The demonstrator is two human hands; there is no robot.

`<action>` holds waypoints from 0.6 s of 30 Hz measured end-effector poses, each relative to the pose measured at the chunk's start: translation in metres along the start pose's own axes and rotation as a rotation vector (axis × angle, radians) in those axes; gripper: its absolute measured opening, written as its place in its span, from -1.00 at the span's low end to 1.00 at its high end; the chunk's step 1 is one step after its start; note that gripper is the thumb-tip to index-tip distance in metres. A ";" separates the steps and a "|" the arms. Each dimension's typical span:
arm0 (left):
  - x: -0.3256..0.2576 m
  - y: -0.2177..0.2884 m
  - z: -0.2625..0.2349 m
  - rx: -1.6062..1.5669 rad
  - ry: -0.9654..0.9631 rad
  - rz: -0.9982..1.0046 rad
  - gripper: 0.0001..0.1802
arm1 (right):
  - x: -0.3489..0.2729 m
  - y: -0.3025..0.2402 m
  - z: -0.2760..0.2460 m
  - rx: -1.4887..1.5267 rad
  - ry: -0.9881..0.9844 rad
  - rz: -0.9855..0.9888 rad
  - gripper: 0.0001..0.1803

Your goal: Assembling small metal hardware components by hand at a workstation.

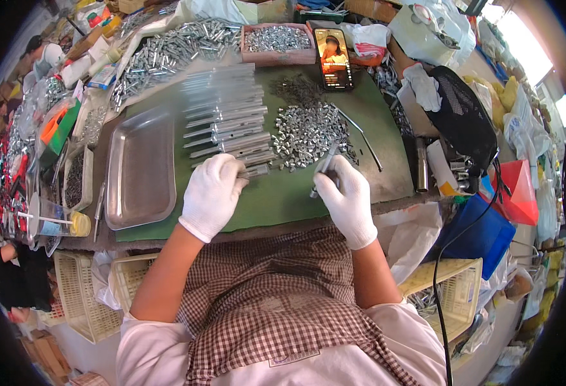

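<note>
My left hand (213,196), in a white glove, has its fingers curled at the near end of a row of metal tubes (235,132). Its thumb and fingertips pinch the left end of the nearest tube (256,171). In my right hand (348,202), also gloved in white, is a slim silver metal rod (329,156), tilted up between thumb and fingers. What lies under that palm is hidden. Just beyond the hands a heap of small silver metal pieces (309,135) rests on the green work mat (264,212).
An oblong metal tray (141,222) lies left of the tubes. Behind are piled metal parts (173,51), a pink bin (278,59) and a propped phone (333,61). A thin screwdriver-like rod (366,145) lies right of the heap. Left stands a plastic cup (51,222).
</note>
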State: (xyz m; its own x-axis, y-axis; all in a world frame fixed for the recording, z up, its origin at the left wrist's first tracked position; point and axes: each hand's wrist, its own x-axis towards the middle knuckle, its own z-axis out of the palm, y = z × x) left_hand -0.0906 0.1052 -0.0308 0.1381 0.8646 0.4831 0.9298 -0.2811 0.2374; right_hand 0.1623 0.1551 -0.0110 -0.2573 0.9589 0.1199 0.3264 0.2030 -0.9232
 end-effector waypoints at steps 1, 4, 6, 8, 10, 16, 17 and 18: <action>-0.001 -0.002 -0.001 -0.001 -0.004 0.000 -0.75 | -0.004 0.001 0.000 0.001 0.000 0.004 -0.90; -0.002 0.000 -0.009 -0.343 -0.002 -0.143 -0.75 | -0.014 0.003 0.001 0.364 -0.046 0.058 -0.88; 0.003 0.005 -0.017 -0.318 -0.069 -0.114 -0.73 | -0.016 0.004 0.011 0.482 -0.096 0.118 -0.82; 0.007 0.009 -0.024 -0.289 -0.137 -0.090 -0.71 | -0.018 -0.003 0.013 0.481 -0.204 0.233 -0.76; 0.013 0.018 -0.028 0.062 -0.374 -0.047 -0.65 | -0.021 -0.016 0.023 0.468 -0.189 0.304 -0.69; 0.014 0.049 -0.037 0.057 -0.220 0.123 -0.64 | -0.018 -0.015 0.016 0.515 -0.318 0.360 -0.65; 0.012 0.045 -0.038 -0.013 -0.193 0.114 -0.63 | -0.018 -0.015 0.017 0.530 -0.308 0.337 -0.65; 0.010 0.043 -0.039 -0.011 -0.194 0.111 -0.63 | -0.017 -0.015 0.018 0.531 -0.311 0.338 -0.65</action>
State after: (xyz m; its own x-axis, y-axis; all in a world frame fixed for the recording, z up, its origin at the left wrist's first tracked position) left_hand -0.0625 0.0857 0.0167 0.3037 0.8915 0.3363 0.9015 -0.3830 0.2013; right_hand 0.1455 0.1321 -0.0060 -0.4942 0.8351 -0.2417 -0.0340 -0.2963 -0.9545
